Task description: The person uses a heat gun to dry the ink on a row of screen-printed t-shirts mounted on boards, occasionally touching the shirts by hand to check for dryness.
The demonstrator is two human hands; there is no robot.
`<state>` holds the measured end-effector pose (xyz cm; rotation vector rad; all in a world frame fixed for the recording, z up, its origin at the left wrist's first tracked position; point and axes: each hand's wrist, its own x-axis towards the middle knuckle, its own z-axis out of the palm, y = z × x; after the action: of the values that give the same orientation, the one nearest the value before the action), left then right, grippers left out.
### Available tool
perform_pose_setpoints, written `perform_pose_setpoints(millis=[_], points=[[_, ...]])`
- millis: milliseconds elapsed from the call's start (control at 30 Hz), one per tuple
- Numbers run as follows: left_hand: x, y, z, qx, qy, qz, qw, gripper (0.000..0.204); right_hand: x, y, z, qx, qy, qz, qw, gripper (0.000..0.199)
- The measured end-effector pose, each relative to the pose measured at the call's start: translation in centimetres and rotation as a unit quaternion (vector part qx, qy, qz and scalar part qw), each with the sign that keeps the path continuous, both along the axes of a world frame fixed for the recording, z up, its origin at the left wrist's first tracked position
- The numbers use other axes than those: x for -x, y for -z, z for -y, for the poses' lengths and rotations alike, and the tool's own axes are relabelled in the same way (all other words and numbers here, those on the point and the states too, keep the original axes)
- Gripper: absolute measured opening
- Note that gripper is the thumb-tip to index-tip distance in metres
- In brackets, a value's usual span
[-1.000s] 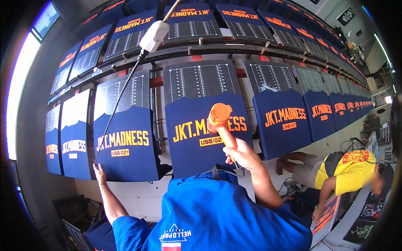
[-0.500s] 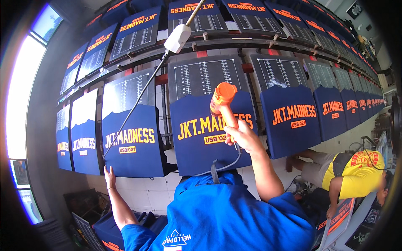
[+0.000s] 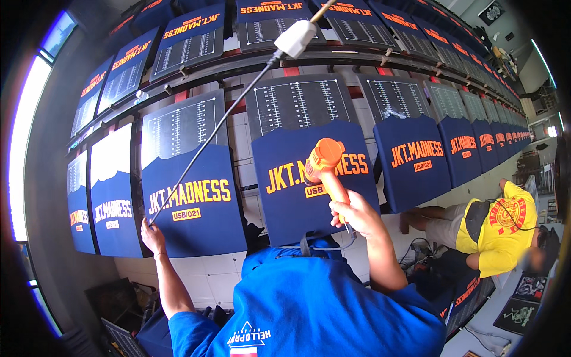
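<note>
My right hand (image 3: 357, 213) is wrapped round the handle of an orange heat gun (image 3: 328, 156). The gun's head hangs over the printed lettering of a navy shirt panel (image 3: 315, 223) laid on a dark board in front of me, hiding part of the print. At the left, my left hand (image 3: 153, 239) pinches a black cable (image 3: 205, 141), beside the left edge of another navy printed panel (image 3: 202, 229). That cable slants up to a white socket block (image 3: 295, 38) at the top. Separately, the gun's grey cord loops below my right hand.
Rows of dark marked boards (image 3: 300, 104) carry similar navy panels on metal rails, curving away to the right. A co-worker in a yellow shirt (image 3: 502, 229) bends at the right, near cables on the floor. A dark wall (image 3: 50, 196) stands at the left.
The heat gun has come down and slightly right over the print. My left hand has risen along the panel's left edge. The co-worker has turned, and the framed screen is no longer visible.
</note>
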<state>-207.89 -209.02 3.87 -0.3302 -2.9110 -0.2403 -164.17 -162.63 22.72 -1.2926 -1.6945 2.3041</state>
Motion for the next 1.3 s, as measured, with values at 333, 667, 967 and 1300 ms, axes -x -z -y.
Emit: perform_pose_setpoints(millis=[333,667,967,1300], points=[[1.4,2.3,1.9,-0.027,-0.104,-0.023,0.994,0.028,4.9,1.4,-1.0,-0.056,0.081,-0.027,0.995,0.021],[-0.9,2.8,1.1,-0.05,-0.319,0.084,0.943,0.042,4.3,0.5,0.3,-0.022,0.016,-0.027,0.999,0.024],[-1.4,1.8,0.4,-0.084,-0.329,0.103,0.935,0.042,3.9,-0.4,1.4,-0.035,0.005,0.019,0.999,0.019],[-1.5,1.0,0.0,-0.087,-0.341,0.113,0.929,0.042,4.0,-0.5,3.7,-0.008,-0.025,-0.003,1.0,0.021]])
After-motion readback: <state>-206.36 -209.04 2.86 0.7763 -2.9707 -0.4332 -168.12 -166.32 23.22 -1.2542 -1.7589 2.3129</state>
